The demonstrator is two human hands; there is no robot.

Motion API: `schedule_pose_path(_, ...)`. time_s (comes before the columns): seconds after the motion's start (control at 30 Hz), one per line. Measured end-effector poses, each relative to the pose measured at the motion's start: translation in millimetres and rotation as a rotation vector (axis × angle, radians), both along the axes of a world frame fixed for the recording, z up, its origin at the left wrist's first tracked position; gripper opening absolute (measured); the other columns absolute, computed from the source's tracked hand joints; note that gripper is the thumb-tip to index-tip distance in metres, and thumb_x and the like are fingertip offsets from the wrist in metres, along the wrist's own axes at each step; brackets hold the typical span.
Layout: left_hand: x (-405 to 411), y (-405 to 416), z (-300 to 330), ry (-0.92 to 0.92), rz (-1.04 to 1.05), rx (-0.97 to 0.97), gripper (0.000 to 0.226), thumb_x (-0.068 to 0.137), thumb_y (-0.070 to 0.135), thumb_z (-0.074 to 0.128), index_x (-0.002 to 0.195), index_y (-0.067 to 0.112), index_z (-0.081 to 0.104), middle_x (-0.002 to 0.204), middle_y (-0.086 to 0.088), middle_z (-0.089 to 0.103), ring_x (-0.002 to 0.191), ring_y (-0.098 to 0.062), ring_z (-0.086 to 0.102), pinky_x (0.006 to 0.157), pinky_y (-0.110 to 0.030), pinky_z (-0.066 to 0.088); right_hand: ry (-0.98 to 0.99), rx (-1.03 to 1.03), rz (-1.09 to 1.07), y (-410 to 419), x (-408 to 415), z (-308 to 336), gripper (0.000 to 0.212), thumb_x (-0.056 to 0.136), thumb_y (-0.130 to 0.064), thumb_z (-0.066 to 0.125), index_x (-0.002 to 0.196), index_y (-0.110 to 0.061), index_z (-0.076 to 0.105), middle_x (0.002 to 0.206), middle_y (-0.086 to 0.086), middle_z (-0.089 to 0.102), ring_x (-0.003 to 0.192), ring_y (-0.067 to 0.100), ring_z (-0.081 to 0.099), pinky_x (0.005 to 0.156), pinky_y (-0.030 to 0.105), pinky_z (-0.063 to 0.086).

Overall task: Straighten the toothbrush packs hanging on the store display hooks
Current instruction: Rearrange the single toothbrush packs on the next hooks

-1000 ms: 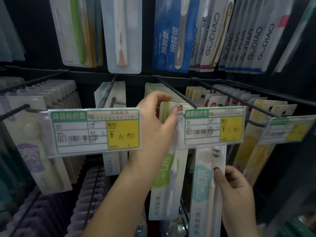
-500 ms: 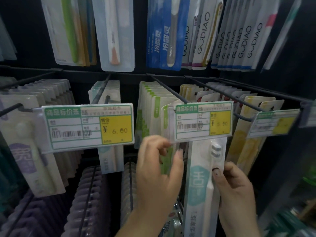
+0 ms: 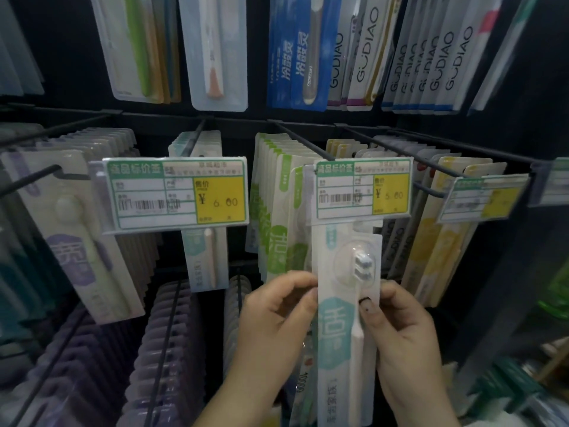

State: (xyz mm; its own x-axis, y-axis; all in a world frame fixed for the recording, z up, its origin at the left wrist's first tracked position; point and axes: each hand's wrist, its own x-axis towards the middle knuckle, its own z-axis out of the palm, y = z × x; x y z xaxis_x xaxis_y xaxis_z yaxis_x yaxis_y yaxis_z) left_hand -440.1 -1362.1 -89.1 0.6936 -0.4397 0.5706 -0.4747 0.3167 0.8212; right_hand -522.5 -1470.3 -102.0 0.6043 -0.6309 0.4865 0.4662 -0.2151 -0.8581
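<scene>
A teal-and-white toothbrush pack (image 3: pixel 345 303) hangs at the front of the centre hook (image 3: pixel 303 143), below the 5.00 price tag (image 3: pixel 363 189). My left hand (image 3: pixel 274 328) pinches its left edge with thumb and fingers. My right hand (image 3: pixel 403 328) grips its right edge, thumb on the front beside the brush handle. Behind it hang several green packs (image 3: pixel 277 211) in a row on the same hook.
A 6.00 price tag (image 3: pixel 175 195) fronts the hook to the left, with a pale pack (image 3: pixel 206 257) below it. Purple packs (image 3: pixel 77 229) hang far left, yellow packs (image 3: pixel 440 241) to the right. Blue and white GUDIAO packs (image 3: pixel 363 53) hang on the upper row. More packs fill the lower hooks.
My left hand dropped from the top of the green packs near the price tag down to the left edge of the teal pack. The teal pack now hangs squarer to me.
</scene>
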Motion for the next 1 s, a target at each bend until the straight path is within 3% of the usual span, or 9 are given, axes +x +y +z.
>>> schedule_pose_path(0.07, 1.3, 5.3, -0.7, 0.059, 0.042, -0.025, 0.021, 0.076, -0.004, 0.069, 0.075, 0.017, 0.074, 0.076, 0.006, 0.074, 0.071, -0.006, 0.068, 0.064, -0.016, 0.053, 0.027, 0.003, 0.064, 2.9, -1.9, 0.9, 0.039, 0.057, -0.062, 0.075, 0.068, -0.025, 0.07, 0.072, -0.001, 0.07, 0.067, 0.011, 0.065, 0.062, 0.021, 0.053)
schedule_pose_path(0.13, 3.2, 13.0, -0.8, 0.139, 0.101, -0.076, 0.033, 0.071, -0.016, 0.067, 0.061, 0.016, 0.071, 0.069, 0.003, 0.072, 0.062, -0.004, 0.066, 0.06, -0.015, 0.052, 0.028, 0.004, 0.123, 6.3, -2.5, 2.0, 0.038, 0.058, -0.06, 0.076, 0.069, -0.024, 0.07, 0.075, -0.002, 0.071, 0.07, 0.011, 0.066, 0.062, 0.02, 0.053)
schedule_pose_path(0.27, 13.4, 37.2, -1.4, 0.238, 0.216, -0.196, 0.029, 0.07, -0.01, 0.065, 0.058, 0.016, 0.065, 0.058, 0.005, 0.066, 0.052, 0.003, 0.056, 0.051, -0.007, 0.044, 0.013, 0.1, 0.144, 10.0, 0.3, 3.5, 0.043, 0.05, -0.063, 0.079, 0.061, -0.024, 0.064, 0.067, -0.002, 0.067, 0.063, 0.009, 0.062, 0.059, 0.02, 0.052)
schedule_pose_path(0.37, 26.8, 59.1, -3.8, 0.228, 0.329, -0.184, 0.024, 0.077, -0.01, 0.063, 0.068, 0.012, 0.059, 0.061, 0.007, 0.064, 0.056, 0.003, 0.056, 0.053, -0.007, 0.045, 0.029, 0.103, 0.117, 11.1, 4.0, 3.6, 0.047, 0.05, -0.066, 0.078, 0.059, -0.022, 0.061, 0.064, -0.001, 0.062, 0.061, 0.01, 0.058, 0.057, 0.019, 0.049)
schedule_pose_path(0.53, 50.7, 88.5, -6.6, 0.215, 0.484, -0.188, 0.032, 0.082, 0.001, 0.062, 0.073, 0.031, 0.06, 0.066, 0.015, 0.063, 0.062, 0.0, 0.056, 0.056, -0.008, 0.045, 0.038, 0.123, 0.142, 17.0, 8.5, 3.1, 0.062, 0.048, -0.065, 0.078, 0.063, -0.009, 0.057, 0.065, -0.001, 0.066, 0.06, 0.009, 0.062, 0.053, 0.018, 0.05)
schedule_pose_path(0.63, 55.6, 97.0, 0.4, 0.274, 0.466, -0.212, 0.031, 0.088, -0.001, 0.055, 0.083, 0.029, 0.059, 0.072, 0.013, 0.07, 0.066, -0.002, 0.063, 0.057, -0.013, 0.051, 0.057, 0.133, 0.154, 18.1, 9.3, 2.6, 0.067, 0.047, -0.065, 0.079, 0.067, -0.005, 0.057, 0.067, 0.001, 0.068, 0.062, 0.01, 0.064, 0.052, 0.019, 0.051)
schedule_pose_path(0.83, 48.0, 95.3, 24.3, 0.243, 0.38, -0.118, 0.02, 0.089, 0.006, 0.054, 0.075, 0.019, 0.062, 0.065, 0.006, 0.067, 0.053, -0.006, 0.059, 0.046, -0.016, 0.047, 0.078, 0.106, 0.128, 16.4, 9.4, 2.7, 0.063, 0.049, -0.066, 0.077, 0.066, -0.008, 0.059, 0.068, 0.0, 0.068, 0.063, 0.011, 0.063, 0.056, 0.019, 0.051)
schedule_pose_path(1.0, 52.4, 89.0, 35.8, 0.239, 0.324, -0.071, 0.018, 0.09, 0.008, 0.053, 0.084, 0.02, 0.065, 0.079, 0.007, 0.073, 0.07, -0.008, 0.068, 0.059, -0.021, 0.057, 0.092, 0.105, 0.111, 13.5, 9.1, 0.1, 0.065, 0.049, -0.066, 0.078, 0.067, -0.007, 0.058, 0.068, 0.004, 0.067, 0.063, 0.014, 0.062, 0.056, 0.022, 0.052)
